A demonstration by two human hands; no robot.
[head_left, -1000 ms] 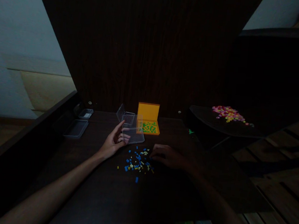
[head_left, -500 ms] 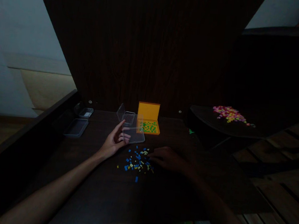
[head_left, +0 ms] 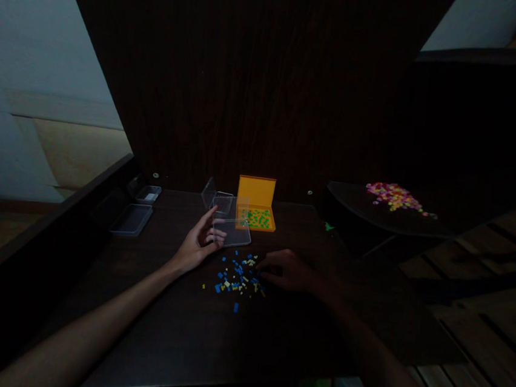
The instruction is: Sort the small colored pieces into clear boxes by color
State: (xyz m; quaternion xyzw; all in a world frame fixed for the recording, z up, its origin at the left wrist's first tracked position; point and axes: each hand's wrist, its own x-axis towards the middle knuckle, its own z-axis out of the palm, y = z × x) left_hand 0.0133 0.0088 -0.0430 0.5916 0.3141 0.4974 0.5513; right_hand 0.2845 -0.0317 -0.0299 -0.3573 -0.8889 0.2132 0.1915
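My left hand grips the left side of a clear plastic box with its lid raised, standing on the dark table. Just in front of that box lies a loose pile of tiny building bricks in blue, yellow and cream. My right hand is at the pile's right edge, its fingers bent and closed together over the bricks. Whatever is between those fingertips is too small and dark to make out. Behind the clear box, an orange box stands with its lid up and small green pieces inside.
Another clear box with a raised lid stands behind the held one. Clear boxes also lie along the table's left side board. A heap of pink and yellow beads rests on a dark curved shelf at right.
The fingers of my right hand have bent a little more at the pile's edge. My left hand and the clear box stay almost where they were.
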